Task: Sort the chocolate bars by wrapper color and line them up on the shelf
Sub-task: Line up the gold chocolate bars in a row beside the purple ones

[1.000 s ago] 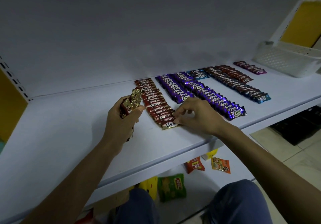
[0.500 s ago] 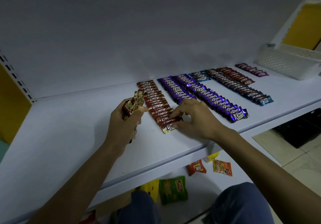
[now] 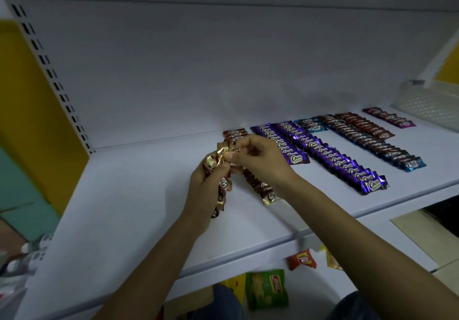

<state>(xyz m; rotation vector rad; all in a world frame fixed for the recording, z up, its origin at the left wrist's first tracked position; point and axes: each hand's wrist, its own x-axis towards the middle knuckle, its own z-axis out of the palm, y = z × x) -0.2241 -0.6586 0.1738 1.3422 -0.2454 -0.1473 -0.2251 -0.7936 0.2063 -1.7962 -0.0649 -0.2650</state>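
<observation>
My left hand (image 3: 207,190) grips a bunch of red-and-gold chocolate bars (image 3: 216,163) above the white shelf (image 3: 139,208). At the bunch's top, my right hand (image 3: 260,160) pinches the gold end of one bar. Partly hidden behind both hands, a red-and-gold row (image 3: 269,195) runs from the back wall toward the front. To its right lie two purple rows (image 3: 330,155), a short blue group (image 3: 311,124), two dark brown rows (image 3: 372,141) and a short magenta row (image 3: 390,118).
A white mesh basket (image 3: 432,106) stands at the shelf's far right. Below the shelf edge lie a green snack packet (image 3: 268,288), a red packet (image 3: 301,260) and yellow packets. A slotted upright (image 3: 49,71) borders the shelf's left side.
My right hand has left the front end of the red-and-gold row and risen to the bunch in my left hand, where it now pinches one bar. The view has shifted left.
</observation>
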